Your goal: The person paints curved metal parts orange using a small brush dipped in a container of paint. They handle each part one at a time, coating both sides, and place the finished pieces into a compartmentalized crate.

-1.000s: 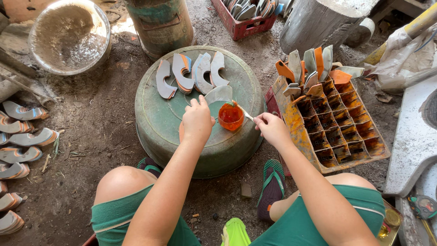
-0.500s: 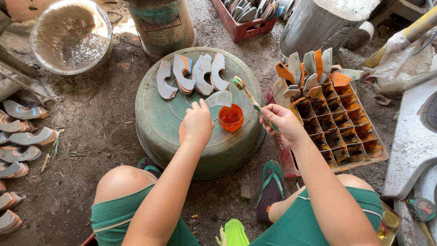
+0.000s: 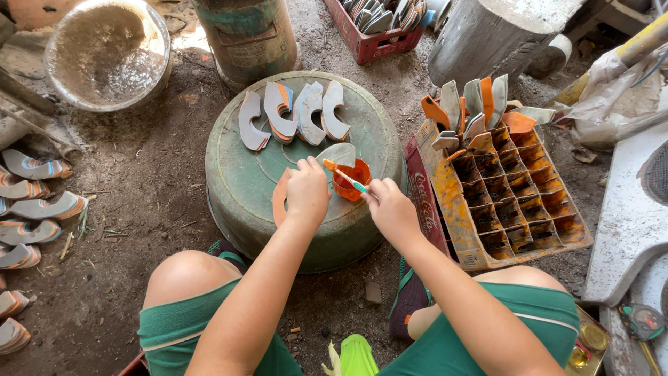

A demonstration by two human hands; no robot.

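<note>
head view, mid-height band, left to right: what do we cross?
Curved sole-shaped pieces on the dirt floor → upturned round green metal tub → left hand pressing a curved orange piece → small orange pot of paste → right hand with a brush → orange-stained compartment crate.

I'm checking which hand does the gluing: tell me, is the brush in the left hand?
No. The right hand holds the brush over the orange cup, while the left hand presses the curved piece.
</note>
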